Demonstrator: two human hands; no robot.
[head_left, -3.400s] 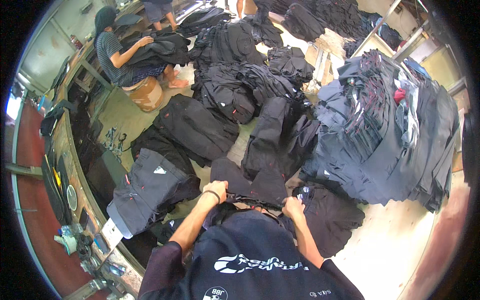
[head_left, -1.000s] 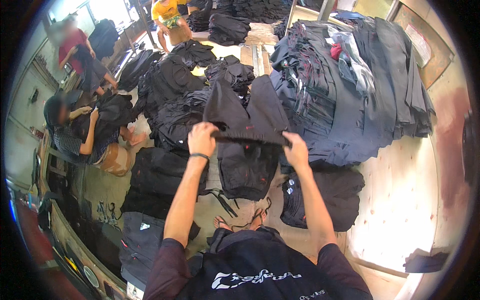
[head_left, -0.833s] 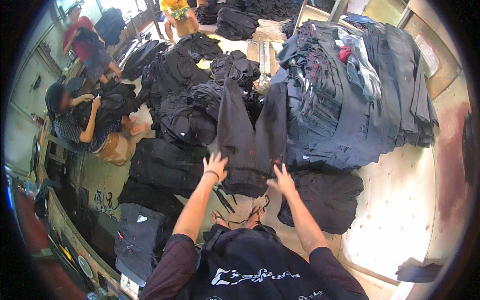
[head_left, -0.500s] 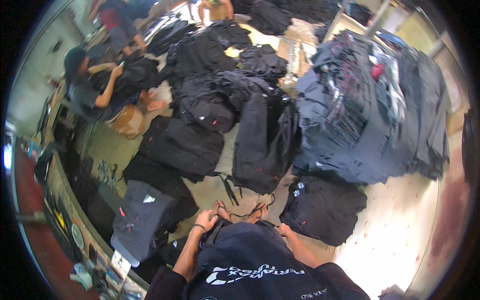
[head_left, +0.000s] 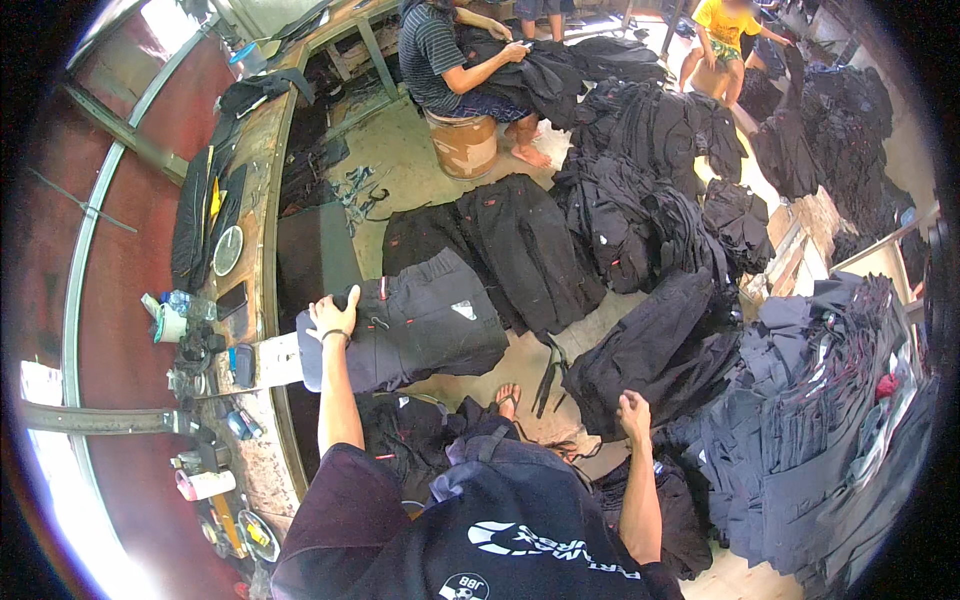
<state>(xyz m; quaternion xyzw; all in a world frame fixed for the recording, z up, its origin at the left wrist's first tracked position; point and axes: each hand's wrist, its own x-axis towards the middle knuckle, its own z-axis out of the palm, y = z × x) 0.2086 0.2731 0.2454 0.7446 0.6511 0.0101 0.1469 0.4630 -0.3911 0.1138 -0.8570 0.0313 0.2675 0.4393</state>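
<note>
My left hand (head_left: pixel 333 318) lies on the near left end of a stack of folded dark grey trousers (head_left: pixel 425 325), its fingers spread and thumb apart. A white tag and a small red label show on the stack. My right hand (head_left: pixel 633 412) is raised with its fingers curled closed; no item shows in it. Behind that hand lies a pile of black trousers (head_left: pixel 650 350). Beside my lap on the left is another black garment (head_left: pixel 400 435) with a red label. Thin black straps (head_left: pixel 550 375) trail on the floor by my foot.
A worn wooden bench (head_left: pixel 255 215) runs along the left with bottles and tools on it. Ahead, one person (head_left: pixel 440 60) sits on a drum (head_left: pixel 462 145) handling black cloth; another in yellow (head_left: pixel 722 40) sits farther off. A tall heap of grey garments (head_left: pixel 800 430) stands right.
My view has swung left. My left hand has moved from my lap onto the grey trousers. My right hand has risen from beside my lap.
</note>
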